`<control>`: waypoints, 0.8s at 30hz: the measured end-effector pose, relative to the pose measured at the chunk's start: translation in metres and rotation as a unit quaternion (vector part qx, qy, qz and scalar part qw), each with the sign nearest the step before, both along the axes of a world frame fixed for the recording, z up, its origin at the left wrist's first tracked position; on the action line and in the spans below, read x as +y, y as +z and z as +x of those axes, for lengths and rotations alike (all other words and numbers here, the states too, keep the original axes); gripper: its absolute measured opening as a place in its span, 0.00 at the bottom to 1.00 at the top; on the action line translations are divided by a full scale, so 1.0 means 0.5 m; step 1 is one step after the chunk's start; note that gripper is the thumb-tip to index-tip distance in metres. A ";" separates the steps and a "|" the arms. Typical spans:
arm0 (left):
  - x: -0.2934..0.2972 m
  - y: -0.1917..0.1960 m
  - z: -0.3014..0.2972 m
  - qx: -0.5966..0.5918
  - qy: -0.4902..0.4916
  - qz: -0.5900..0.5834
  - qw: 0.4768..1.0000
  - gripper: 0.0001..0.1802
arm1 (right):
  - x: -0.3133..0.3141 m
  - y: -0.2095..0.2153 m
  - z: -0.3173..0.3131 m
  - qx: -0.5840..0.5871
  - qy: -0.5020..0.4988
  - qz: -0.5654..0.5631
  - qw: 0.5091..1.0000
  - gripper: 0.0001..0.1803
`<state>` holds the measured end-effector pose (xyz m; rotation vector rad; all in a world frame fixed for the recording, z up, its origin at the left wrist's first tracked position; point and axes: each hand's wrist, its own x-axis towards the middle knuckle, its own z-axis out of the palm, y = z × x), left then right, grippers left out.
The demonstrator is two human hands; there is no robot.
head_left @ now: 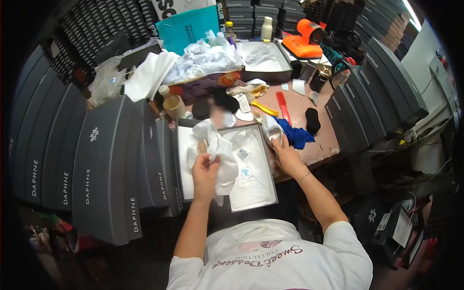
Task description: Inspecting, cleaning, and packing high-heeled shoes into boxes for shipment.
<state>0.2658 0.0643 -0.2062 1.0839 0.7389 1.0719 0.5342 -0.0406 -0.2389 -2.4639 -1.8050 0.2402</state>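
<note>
An open grey shoebox [185, 162] with a white inside lies in front of me, holding white tissue paper [251, 186] and small printed packets [244, 171]. Over its left half, my left hand [205, 176] is closed on a crumpled sheet of tissue paper [224, 162]. A tan piece [202, 146] shows between the folds; the paper hides the rest. Just past the box's right edge, my right hand [288, 157] is closed round a pale, crumpled bundle [271, 128] whose contents I cannot make out. Against that bundle lies a blue cloth [296, 134].
Stacked grey shoeboxes stand at left [104, 169] and right [382, 92]. On the table are a red brush [282, 106], a yellow-handled brush [265, 107], a black pad [312, 121] and a bottle [173, 104]. Crumpled paper [205, 58] and an orange tape dispenser [302, 46] sit behind.
</note>
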 end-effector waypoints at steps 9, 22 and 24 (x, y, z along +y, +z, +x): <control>0.106 0.043 0.139 -0.192 -0.033 -0.151 0.969 0.22 | -0.178 0.152 -0.050 0.747 -0.078 0.304 0.586 0.37; -0.036 0.106 0.101 0.037 -0.129 0.232 0.963 0.18 | -0.178 0.219 -0.154 0.810 -0.026 0.168 0.561 0.35; -0.043 0.125 0.058 0.140 -0.215 0.224 0.940 0.18 | -0.137 0.179 -0.149 0.834 -0.122 0.234 0.485 0.32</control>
